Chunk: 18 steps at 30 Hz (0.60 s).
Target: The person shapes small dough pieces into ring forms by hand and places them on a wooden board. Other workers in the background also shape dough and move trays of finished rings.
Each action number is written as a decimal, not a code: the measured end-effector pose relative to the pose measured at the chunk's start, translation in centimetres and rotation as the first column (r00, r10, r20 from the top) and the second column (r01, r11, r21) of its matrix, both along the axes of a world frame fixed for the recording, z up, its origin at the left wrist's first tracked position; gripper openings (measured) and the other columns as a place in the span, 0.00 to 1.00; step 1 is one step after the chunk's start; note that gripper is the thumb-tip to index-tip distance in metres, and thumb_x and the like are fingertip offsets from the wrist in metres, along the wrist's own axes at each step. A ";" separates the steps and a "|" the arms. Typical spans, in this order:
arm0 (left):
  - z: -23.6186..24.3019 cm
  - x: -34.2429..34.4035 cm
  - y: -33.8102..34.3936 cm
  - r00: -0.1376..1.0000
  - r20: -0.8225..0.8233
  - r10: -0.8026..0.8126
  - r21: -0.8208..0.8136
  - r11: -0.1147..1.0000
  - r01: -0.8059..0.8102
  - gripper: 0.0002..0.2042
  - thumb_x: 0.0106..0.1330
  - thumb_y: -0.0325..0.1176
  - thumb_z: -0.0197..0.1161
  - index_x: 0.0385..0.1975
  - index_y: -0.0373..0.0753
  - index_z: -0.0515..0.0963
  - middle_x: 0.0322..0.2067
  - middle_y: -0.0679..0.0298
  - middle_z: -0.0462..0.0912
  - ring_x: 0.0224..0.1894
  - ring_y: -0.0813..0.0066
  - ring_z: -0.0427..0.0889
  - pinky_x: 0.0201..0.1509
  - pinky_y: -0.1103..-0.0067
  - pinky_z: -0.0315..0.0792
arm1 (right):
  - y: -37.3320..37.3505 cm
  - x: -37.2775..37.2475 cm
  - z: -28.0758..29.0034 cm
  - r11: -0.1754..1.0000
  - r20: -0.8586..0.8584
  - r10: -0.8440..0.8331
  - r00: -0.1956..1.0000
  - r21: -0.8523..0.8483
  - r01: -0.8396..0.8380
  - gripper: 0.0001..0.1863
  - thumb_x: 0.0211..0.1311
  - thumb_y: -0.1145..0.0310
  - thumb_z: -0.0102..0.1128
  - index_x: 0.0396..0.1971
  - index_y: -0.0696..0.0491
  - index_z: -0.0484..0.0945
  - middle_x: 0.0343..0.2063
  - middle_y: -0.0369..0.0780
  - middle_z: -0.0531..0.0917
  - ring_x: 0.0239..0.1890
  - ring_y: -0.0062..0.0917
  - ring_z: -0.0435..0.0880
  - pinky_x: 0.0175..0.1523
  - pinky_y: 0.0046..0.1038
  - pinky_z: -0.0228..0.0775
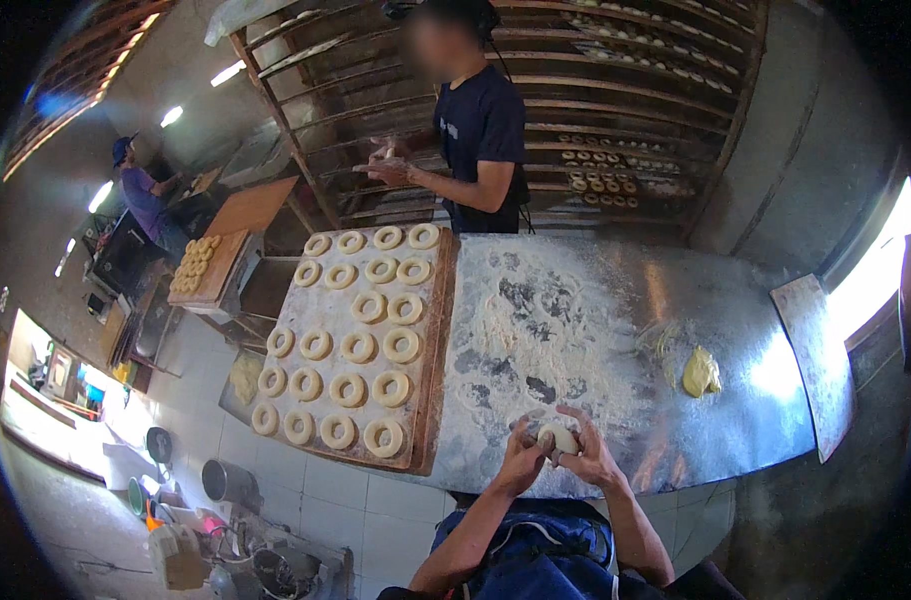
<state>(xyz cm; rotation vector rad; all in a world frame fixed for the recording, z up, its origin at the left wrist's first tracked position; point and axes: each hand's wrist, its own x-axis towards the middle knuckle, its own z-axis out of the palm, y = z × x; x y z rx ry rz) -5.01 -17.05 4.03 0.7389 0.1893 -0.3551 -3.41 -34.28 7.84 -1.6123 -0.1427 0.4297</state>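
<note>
Over the near edge of the floured metal table (695,440), a small round piece of dough (560,436) is held between my two hands. My left hand (521,456) curls its fingers round one side of it. From the other side my right hand (592,455) grips it, thumb against the dough. Whether the dough has a hole cannot be made out behind the fingers. A larger yellow lump of dough (701,372) lies on the metal to the right. Left of my hands, several dough rings (357,347) sit in rows on a floured wooden board (430,400).
Across the table a person in a dark shirt (480,130) holds both hands together. Behind stands a wooden rack (635,105) with trays of dough pieces. Another person (145,195) works far left, near a smaller dough-laden board (215,270). Pots and buckets (230,485) stand on the floor, lower left.
</note>
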 end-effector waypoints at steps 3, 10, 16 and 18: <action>0.8 0.1 0.0 0.955 0.236 -0.181 0.167 0.976 0.143 0.30 0.67 0.21 0.66 0.68 0.41 0.65 0.54 0.61 0.80 0.55 0.69 0.82 0.60 0.73 0.76 | 0.0 1.2 -0.5 0.897 -0.168 -0.146 0.975 0.394 0.202 0.29 0.68 0.55 0.62 0.64 0.52 0.68 0.33 0.43 0.85 0.35 0.28 0.85 0.45 0.32 0.78; 0.5 2.4 -1.1 0.958 0.230 0.174 0.026 0.982 -0.184 0.19 0.74 0.50 0.54 0.49 0.39 0.71 0.46 0.56 0.82 0.45 0.65 0.85 0.43 0.74 0.79 | 1.3 3.1 -3.9 0.896 -0.021 -0.383 0.924 -0.251 0.365 0.33 0.80 0.43 0.38 0.26 0.55 0.77 0.24 0.40 0.80 0.28 0.25 0.81 0.35 0.30 0.72; -0.9 4.2 -1.2 0.789 0.614 0.001 0.713 0.427 -0.555 0.16 0.77 0.48 0.51 0.38 0.40 0.72 0.32 0.62 0.75 0.29 0.65 0.79 0.32 0.70 0.76 | 3.1 2.9 -1.5 0.977 -0.151 -0.212 0.965 -0.067 0.204 0.40 0.77 0.37 0.41 0.24 0.61 0.80 0.21 0.41 0.81 0.23 0.26 0.77 0.27 0.34 0.66; -1.5 4.5 -1.3 0.800 0.569 0.188 0.641 0.508 -0.575 0.16 0.79 0.46 0.50 0.33 0.39 0.70 0.20 0.60 0.71 0.22 0.55 0.78 0.26 0.64 0.74 | 4.7 3.3 -0.7 0.907 0.015 -0.254 0.967 -0.344 0.243 0.39 0.77 0.38 0.43 0.25 0.62 0.79 0.22 0.42 0.81 0.24 0.27 0.80 0.28 0.35 0.70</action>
